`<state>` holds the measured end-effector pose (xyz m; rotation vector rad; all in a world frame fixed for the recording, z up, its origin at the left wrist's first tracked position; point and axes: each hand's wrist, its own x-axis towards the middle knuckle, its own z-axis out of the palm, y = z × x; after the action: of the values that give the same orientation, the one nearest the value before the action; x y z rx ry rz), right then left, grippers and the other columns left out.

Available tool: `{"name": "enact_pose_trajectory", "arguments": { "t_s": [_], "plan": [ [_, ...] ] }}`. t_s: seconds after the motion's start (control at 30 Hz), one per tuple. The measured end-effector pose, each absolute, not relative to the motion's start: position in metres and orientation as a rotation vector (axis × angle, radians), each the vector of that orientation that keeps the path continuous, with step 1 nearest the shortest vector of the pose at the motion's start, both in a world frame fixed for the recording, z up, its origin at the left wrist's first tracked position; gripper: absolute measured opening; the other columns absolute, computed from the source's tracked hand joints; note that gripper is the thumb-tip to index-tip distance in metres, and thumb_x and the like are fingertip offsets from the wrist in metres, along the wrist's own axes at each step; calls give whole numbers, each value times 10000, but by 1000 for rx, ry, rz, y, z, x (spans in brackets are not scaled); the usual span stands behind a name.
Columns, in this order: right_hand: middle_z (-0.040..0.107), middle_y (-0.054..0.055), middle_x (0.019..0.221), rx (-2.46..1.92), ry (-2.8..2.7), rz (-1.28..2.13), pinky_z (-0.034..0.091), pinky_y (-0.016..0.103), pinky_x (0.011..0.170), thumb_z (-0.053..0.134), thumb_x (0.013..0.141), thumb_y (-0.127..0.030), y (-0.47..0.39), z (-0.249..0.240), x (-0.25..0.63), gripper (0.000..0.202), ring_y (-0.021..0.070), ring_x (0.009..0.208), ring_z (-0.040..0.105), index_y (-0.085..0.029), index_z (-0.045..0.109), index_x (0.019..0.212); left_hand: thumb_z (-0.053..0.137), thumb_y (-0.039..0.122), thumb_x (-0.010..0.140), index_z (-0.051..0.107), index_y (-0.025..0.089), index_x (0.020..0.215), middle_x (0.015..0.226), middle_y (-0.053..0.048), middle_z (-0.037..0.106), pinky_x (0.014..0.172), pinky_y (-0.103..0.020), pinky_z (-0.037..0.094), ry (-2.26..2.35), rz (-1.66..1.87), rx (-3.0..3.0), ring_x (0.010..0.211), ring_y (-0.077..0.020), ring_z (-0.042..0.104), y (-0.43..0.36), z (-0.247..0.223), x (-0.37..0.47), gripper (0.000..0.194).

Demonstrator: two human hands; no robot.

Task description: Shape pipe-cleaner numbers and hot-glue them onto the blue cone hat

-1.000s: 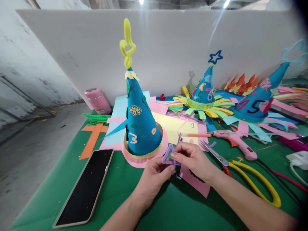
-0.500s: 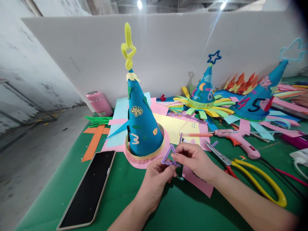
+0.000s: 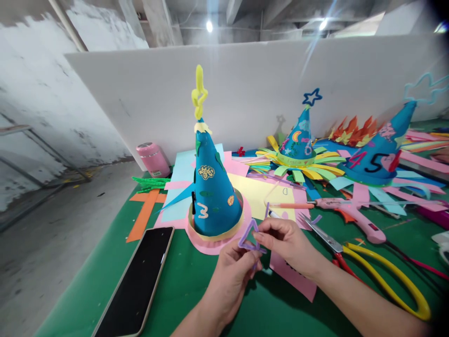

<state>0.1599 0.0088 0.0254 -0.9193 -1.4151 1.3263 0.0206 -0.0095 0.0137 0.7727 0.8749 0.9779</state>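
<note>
Head view: a purple fuzzy stem (image 3: 246, 232), bent into a triangle, is held above the green tabletop (image 3: 93, 285), just on the near side of a tall blue cone hat (image 3: 213, 192). Its base is pinched between thumb and fingers of the left hand (image 3: 231, 271), while its right side is gripped by the fingertips of the right hand (image 3: 289, 241). The hands are set close together, both clamped on the stem. Beneath the right wrist, a piece of pink paper (image 3: 298, 278) is partly covered.

By the tabletop's left edge, a phone (image 3: 138, 281) is laid screen up. Farther along that edge, orange strips (image 3: 143, 217) and green stems (image 3: 150, 184) are strewn, and a pink bottle (image 3: 153, 160) is placed near the far left corner. The tall hat is topped with a yellow shape (image 3: 199, 79) and surrounded at its base by a pink brim. Yellow-handled scissors (image 3: 329, 239) are laid beside the right forearm, with a pink glue gun (image 3: 354, 215) beyond. Toward the far edge, two smaller decorated hats (image 3: 298, 135) are ringed by paper strips.
</note>
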Motion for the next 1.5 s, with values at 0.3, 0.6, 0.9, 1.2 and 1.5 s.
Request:
{"name": "enact_pose_trajectory", "arguments": {
  "t_s": [0.3, 0.6, 0.9, 1.2, 1.5],
  "plan": [
    [450, -50, 588, -1036, -1291, 1287, 355, 197, 536, 585, 750, -293, 13, 27, 164, 152, 74, 546, 406, -166, 547, 676, 689, 253, 631, 609, 121, 747, 632, -14, 580, 509, -197, 342, 848, 867, 847, 514, -65, 456, -8, 15, 18, 193],
    [418, -35, 592, -1069, -1467, 1073, 321, 219, 504, 539, 786, -286, 10, 30, 171, 153, 92, 538, 370, -172, 514, 687, 529, 252, 768, 584, 161, 794, 724, -25, 569, 623, -254, 414, 1297, 1237, 1669, 650, -130, 509, -6, 16, 10, 110],
    [490, -9, 631, -1102, -1876, 769, 366, 234, 538, 509, 793, -193, -6, 34, 161, 109, 119, 582, 471, -188, 532, 687, 443, 143, 805, 597, 138, 857, 761, -77, 609, 651, -309, 436, 1419, 1213, 2384, 717, -178, 551, -9, 10, 6, 163],
    [485, -8, 632, -1096, -1886, 820, 372, 235, 540, 502, 793, -191, -9, 32, 156, 123, 118, 578, 466, -188, 510, 670, 410, 115, 790, 584, 155, 843, 740, -65, 618, 621, -299, 436, 1399, 1252, 2458, 690, -174, 559, -9, 12, 6, 186],
    [501, -14, 608, -1079, -1904, 828, 364, 222, 545, 504, 793, -193, -10, 35, 156, 156, 113, 584, 455, -190, 489, 638, 392, 90, 774, 566, 154, 766, 703, -58, 596, 593, -272, 424, 1320, 1174, 2283, 663, -158, 544, -8, 10, 7, 185]
  ]
}}
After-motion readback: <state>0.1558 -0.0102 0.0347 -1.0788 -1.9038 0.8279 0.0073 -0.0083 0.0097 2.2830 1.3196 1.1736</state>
